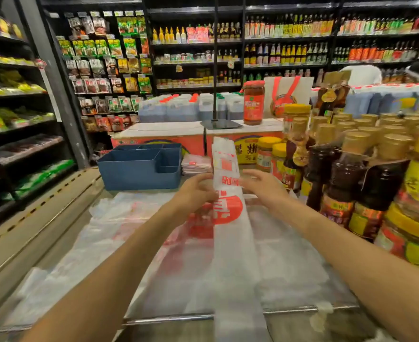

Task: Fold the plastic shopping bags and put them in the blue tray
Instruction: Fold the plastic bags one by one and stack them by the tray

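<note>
A long narrow strip of folded white plastic bag (230,233) with red print runs from the near edge of the counter up between my hands. My left hand (196,191) pinches its left edge at about mid-length. On the strip's right side my right hand (262,186) hovers with its fingers spread, touching or nearly touching it. More flat bags (119,233) with red print lie spread on the counter under my arms. The blue tray (139,166) with dividers stands at the far left of the counter. A small stack of folded bags (195,164) lies just right of it.
Jars and dark bottles with gold caps (351,169) crowd the right side of the counter. Orange boxes (159,140) and a pole stand (219,123) sit behind the tray. Stocked shelves (105,70) fill the background; an aisle floor (31,218) lies left.
</note>
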